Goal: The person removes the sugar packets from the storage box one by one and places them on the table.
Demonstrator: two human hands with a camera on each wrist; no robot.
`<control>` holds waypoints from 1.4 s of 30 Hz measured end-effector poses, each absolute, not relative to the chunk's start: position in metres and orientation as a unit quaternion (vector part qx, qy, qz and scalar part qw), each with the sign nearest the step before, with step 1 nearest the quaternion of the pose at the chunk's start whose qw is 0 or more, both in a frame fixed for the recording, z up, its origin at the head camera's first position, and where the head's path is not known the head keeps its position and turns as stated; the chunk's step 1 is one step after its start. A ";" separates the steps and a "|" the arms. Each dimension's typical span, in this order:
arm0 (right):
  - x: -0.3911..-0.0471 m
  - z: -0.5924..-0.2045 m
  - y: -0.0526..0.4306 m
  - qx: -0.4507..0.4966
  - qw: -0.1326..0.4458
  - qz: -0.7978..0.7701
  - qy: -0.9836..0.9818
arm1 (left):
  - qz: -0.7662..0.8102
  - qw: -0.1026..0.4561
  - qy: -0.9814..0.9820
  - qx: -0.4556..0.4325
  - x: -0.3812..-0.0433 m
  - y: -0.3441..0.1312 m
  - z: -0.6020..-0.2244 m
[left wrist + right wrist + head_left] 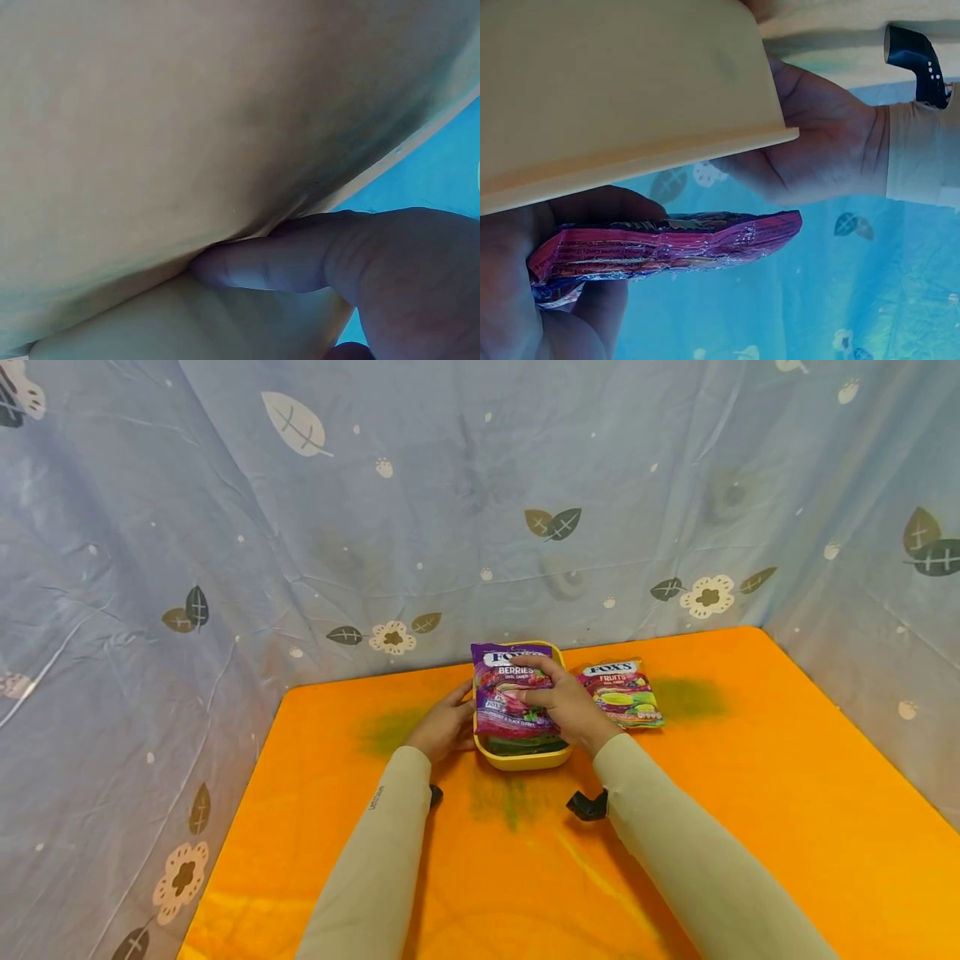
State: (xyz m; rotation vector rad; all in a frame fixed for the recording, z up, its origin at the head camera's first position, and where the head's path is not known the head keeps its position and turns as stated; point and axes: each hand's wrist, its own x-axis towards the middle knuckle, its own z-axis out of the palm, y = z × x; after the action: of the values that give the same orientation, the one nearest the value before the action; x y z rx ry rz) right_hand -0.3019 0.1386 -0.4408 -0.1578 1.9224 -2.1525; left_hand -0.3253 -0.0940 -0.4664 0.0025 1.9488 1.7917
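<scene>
From where I stand, the right hand (576,708) pinches a purple Fox's Berries candy bag (497,683) between thumb and fingers, just above the rim of a yellow plastic container (527,762). The left hand (442,727) touches the container's left side, thumb laid straight against it; I can't tell whether its other fingers curl. A Fox's Fruits candy bag (622,695) lies on the orange counter (757,777), right of the container.
</scene>
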 end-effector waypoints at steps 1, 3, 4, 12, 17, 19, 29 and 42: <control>-0.302 -0.441 0.139 -0.054 0.124 -0.739 0.660 | 0.656 0.245 0.714 -0.002 -0.325 -0.094 -0.466; -0.303 -0.441 0.141 -0.051 0.122 -0.740 0.659 | 0.659 0.246 0.711 -0.007 -0.325 -0.094 -0.466; -0.303 -0.441 0.142 -0.050 0.122 -0.741 0.659 | 0.660 0.246 0.710 -0.008 -0.325 -0.094 -0.466; -0.303 -0.433 0.155 -0.026 0.119 -0.725 0.678 | 0.662 0.245 0.708 -0.005 -0.327 -0.092 -0.470; -0.305 -0.427 0.170 -0.010 0.114 -0.725 0.680 | 0.664 0.248 0.705 0.007 -0.328 -0.092 -0.471; -0.305 -0.426 0.177 -0.003 0.113 -0.732 0.672 | 0.665 0.249 0.704 0.008 -0.328 -0.092 -0.471; -0.309 -0.430 0.217 0.025 0.080 -0.727 0.682 | 0.670 0.253 0.698 0.005 -0.326 -0.092 -0.471; -0.312 -0.448 0.268 0.042 0.058 -0.685 0.725 | 0.669 0.256 0.698 0.011 -0.329 -0.093 -0.472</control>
State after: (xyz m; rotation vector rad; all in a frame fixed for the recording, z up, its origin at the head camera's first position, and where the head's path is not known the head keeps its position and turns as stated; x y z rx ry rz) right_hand -0.3116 0.2679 -0.4478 0.1269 2.1956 -2.0766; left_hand -0.3288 -0.0934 -0.4724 0.0303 1.8940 1.8141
